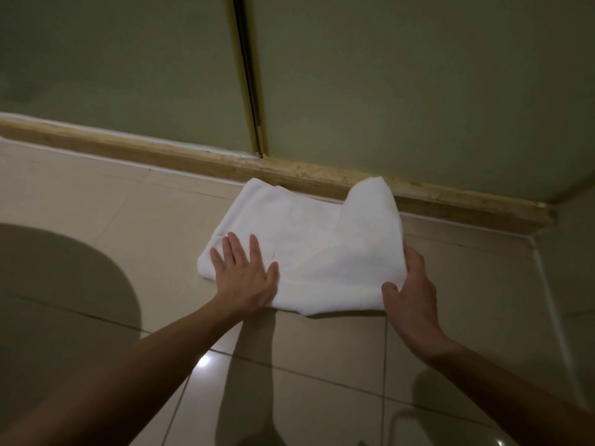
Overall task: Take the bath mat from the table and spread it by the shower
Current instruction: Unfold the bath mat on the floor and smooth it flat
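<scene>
The white bath mat (302,252) lies on the tiled floor (96,204) at the centre of the frame, its far edge close against the wooden threshold (199,160) that runs under the frosted shower doors (418,91). It is only partly opened. The left half lies flat, while the right half is doubled over in a rounded fold that rises toward the upper right of the mat, touching or nearly touching the threshold.

The left hand (244,275) rests open and flat on the near left part of the mat, fingers spread, pinning it to the floor without gripping. The right hand (412,291) is at the mat's near right edge, thumb on top and fingers curled round the edge of the folded layer, grasping it.

By the look of it, fetching the mat from the counter is done and the spreading step is under way. The next move likely calls for the right hand to draw the folded layer out toward the right of the frame, along the threshold, while the left hand keeps the flat half from sliding on the glossy tiles. There is bare floor on that side before the corner at the right edge of the frame; whether the whole mat fits there cannot be judged. After that, the edges would want smoothing and squaring up to the threshold.
</scene>
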`<state>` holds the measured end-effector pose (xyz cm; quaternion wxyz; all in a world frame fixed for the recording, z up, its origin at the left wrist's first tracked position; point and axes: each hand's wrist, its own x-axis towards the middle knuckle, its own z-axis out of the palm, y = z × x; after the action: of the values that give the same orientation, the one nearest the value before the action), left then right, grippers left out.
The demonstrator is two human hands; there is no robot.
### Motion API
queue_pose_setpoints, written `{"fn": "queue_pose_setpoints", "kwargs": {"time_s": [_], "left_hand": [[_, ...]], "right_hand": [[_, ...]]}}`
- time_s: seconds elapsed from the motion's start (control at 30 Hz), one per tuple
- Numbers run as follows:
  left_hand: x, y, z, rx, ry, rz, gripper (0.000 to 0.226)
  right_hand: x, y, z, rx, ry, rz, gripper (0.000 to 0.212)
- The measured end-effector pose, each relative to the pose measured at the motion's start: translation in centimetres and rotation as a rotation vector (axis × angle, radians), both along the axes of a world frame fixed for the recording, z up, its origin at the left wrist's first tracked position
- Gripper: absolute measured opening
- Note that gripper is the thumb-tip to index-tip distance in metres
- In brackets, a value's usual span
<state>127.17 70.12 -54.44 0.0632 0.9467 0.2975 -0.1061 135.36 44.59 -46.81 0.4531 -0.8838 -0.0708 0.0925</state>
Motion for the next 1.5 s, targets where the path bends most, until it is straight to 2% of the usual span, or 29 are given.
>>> {"fn": "queue_pose_setpoints", "kwargs": {"time_s": [0.2,0.27,0.3,0.4,0.5,0.67,0.9,1.07,1.17,1.33,1.43,1.5], "left_hand": [[0.6,-1.0,1.0,-0.034,-0.121,-0.279,0.077],[1.1,-2.0,1.6,-0.093,-0.154,-0.372,0.078],[1.3,-2.6,1.8,-0.117,-0.158,-0.406,0.078],[2.0,-4.3,1.7,-0.142,-0.126,-0.472,0.077],[2.2,-5.0,1.4,-0.131,-0.063,-0.496,0.076],[2.1,-5.4,1.1,-0.094,-0.008,-0.491,0.078],[2.1,-6.1,0.5,-0.077,-0.007,-0.491,0.076],[2.1,-5.0,1.1,-0.148,-0.063,-0.519,0.073],[2.4,-2.9,1.6,-0.176,-0.142,-0.423,0.068],[3.2,3.0,2.5,-0.032,-0.166,-0.056,0.066],[3.4,5.4,3.3,-0.198,-0.226,0.175,0.069],[3.4,5.9,3.4,-0.312,-0.310,0.219,0.056]], "right_hand": [[-0.3,-0.6,-0.9,-0.070,0.083,-0.020,0.078],[-0.3,-0.4,-0.9,-0.253,0.003,-0.024,0.084],[-0.3,-0.3,-0.8,-0.375,-0.100,0.009,0.087],[0.5,0.3,-0.6,-0.645,-0.423,0.365,0.080],[1.4,1.6,-1.2,-0.824,-0.481,0.746,0.067],[2.7,2.6,-2.3,-0.931,-0.488,0.876,0.065],[2.1,1.9,-2.9,-0.977,-0.428,0.847,0.079],[2.1,1.8,-2.7,-0.990,-0.474,0.850,0.077],[1.9,1.9,-2.4,-0.999,-0.491,0.841,0.067],[1.5,1.6,-2.1,-1.017,-0.512,0.817,0.053],[1.4,1.1,-1.8,-1.014,-0.502,0.786,0.055],[1.6,0.7,-1.9,-1.021,-0.503,0.785,0.056]]}}
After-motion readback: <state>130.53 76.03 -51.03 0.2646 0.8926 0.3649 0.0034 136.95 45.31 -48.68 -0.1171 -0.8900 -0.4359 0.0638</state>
